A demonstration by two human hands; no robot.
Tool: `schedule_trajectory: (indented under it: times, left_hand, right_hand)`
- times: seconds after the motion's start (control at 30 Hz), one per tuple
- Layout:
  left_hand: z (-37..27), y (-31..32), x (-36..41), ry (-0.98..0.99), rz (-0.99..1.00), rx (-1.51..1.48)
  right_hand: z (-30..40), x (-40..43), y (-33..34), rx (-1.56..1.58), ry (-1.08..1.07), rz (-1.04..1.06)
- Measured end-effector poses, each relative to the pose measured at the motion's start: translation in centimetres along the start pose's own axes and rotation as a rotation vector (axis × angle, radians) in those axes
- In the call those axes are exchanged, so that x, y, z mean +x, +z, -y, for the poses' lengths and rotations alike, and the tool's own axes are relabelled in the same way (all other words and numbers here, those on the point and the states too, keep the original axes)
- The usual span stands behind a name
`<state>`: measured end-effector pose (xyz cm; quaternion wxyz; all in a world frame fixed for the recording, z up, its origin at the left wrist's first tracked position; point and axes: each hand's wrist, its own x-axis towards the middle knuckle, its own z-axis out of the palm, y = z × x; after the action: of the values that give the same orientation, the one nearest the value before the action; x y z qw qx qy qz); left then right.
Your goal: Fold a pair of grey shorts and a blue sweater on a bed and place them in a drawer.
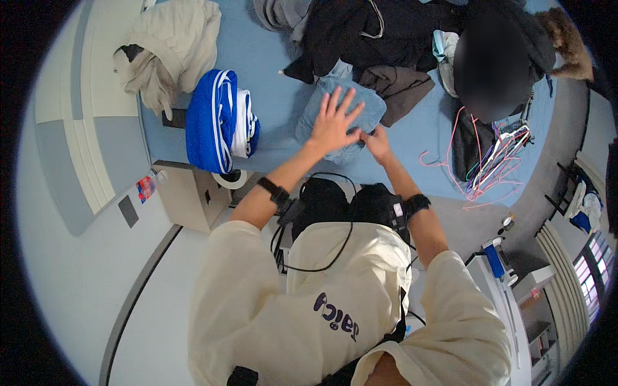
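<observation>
A grey-blue piece of cloth (321, 103), bunched into a soft bundle, lies on the blue bed sheet (275, 144) in front of me. My left hand (333, 119) rests on top of it, palm down with the fingers spread. At the bundle's near right edge, my right hand (377, 144) has its thumb and fingers closed on the cloth. A brown-grey garment (398, 91) touches the bundle's far right side. Behind it spreads a heap of black clothing (357, 43) with a pale drawstring.
A rolled blue garment with white stripes (207, 125) stands beside a folded white garment (242, 128). Beyond lies a cream garment (178, 43). Coloured hangers (497, 159) are piled at right, near a blurred dark oval. A bedside cabinet (186, 193) adjoins the bed.
</observation>
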<state>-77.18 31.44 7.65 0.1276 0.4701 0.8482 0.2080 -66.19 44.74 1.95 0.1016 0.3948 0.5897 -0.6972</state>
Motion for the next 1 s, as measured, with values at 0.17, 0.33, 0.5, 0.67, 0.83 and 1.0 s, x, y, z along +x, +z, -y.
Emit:
schedule_trajectory:
  times: [0.17, 0.33, 0.5, 0.67, 0.83, 1.0]
  left_hand:
    - [4.3, 3.0, 0.8, -0.053, 0.069, 0.196]
    - [5.0, 3.8, 0.1, -0.062, 0.077, 0.126]
    - [6.0, 2.6, -0.8, -0.203, -0.15, -0.138]
    - [8.8, 4.1, -5.3, -1.082, 0.058, -0.695]
    - [10.2, 1.7, -4.1, -0.877, 0.365, -0.854]
    - [6.9, -1.6, -3.6, -1.051, 0.305, -1.007]
  right_hand:
    - [-3.1, 3.4, -0.3, -0.59, 0.032, -0.071]
    - [4.4, -0.3, 5.5, -0.956, -0.325, -0.579]
    - [0.6, -0.5, 2.9, -1.045, -0.677, 0.13]
    - [-0.9, 0.0, 3.5, -1.176, -0.585, 0.186]
    - [-3.3, -2.1, 4.2, -0.872, -0.386, -0.137]
    - [-1.9, -3.4, 2.3, -0.021, 0.293, -0.224]
